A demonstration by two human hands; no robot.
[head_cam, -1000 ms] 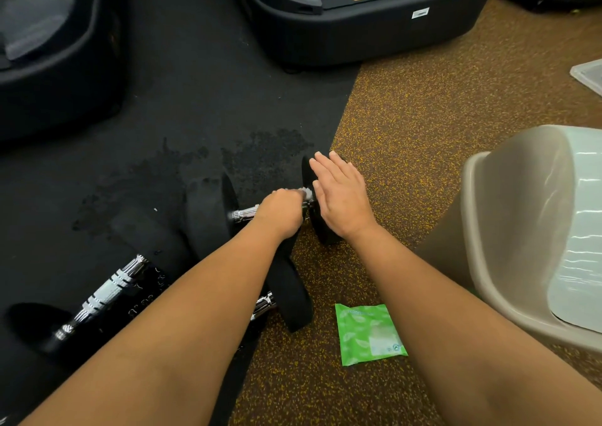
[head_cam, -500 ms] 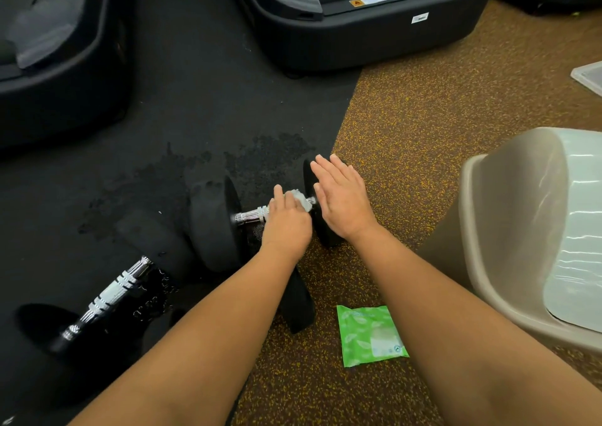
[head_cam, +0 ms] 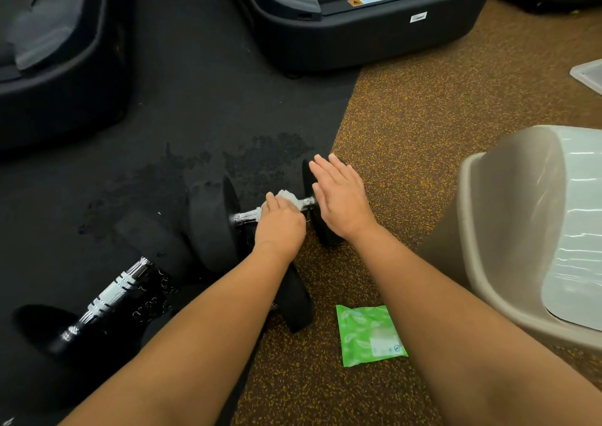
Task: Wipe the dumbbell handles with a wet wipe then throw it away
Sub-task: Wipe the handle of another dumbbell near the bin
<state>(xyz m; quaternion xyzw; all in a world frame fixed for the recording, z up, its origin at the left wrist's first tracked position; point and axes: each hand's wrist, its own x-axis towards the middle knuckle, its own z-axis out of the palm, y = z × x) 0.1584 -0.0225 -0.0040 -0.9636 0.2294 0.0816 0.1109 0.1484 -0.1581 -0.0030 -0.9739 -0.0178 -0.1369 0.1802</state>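
Head view: our left hand (head_cam: 280,227) gripped the wet wipe (head_cam: 288,197) on the handle (head_cam: 246,216) mid-wipe, right hand (head_cam: 342,197) flat; strokes toward its bare end seemed next.

Left hand (head_cam: 280,227) is gripping a crumpled white wipe (head_cam: 288,197) on the chrome dumbbell handle (head_cam: 246,217). Right hand (head_cam: 342,197) is touching the black round plate (head_cam: 325,235).

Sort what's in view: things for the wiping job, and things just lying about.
Job: wet wipe, dumbbell under the left hand, right hand steadying it, second dumbbell, green wipe pack, bin.
Lying about: black machine base, white tray.
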